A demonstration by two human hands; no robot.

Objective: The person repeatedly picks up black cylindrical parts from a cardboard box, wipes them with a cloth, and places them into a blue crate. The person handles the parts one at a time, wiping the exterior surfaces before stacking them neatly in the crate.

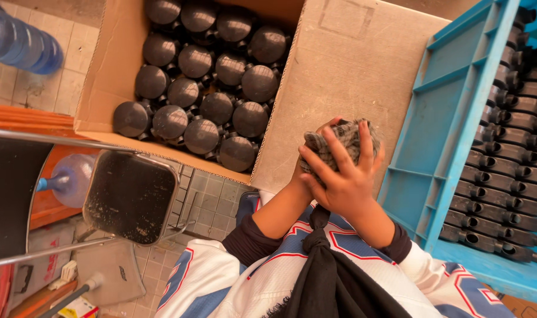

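So we've got both hands bunched around a grey rag (339, 141), right in front of our chest. Right hand (345, 176) is on top, fingers spread wide over the cloth, and the left hand (301, 176) is mostly hidden under it, so we can't tell how it grips. Cardboard box (339, 70) of round black parts (203, 94) ahead-left, its flap behind the rag. Blue crate (451, 118) edge sits close on the right, so tight there.

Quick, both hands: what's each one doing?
Right hand: closed over the grey cloth.
Left hand: mostly hidden under it, apparently gripping the same cloth.
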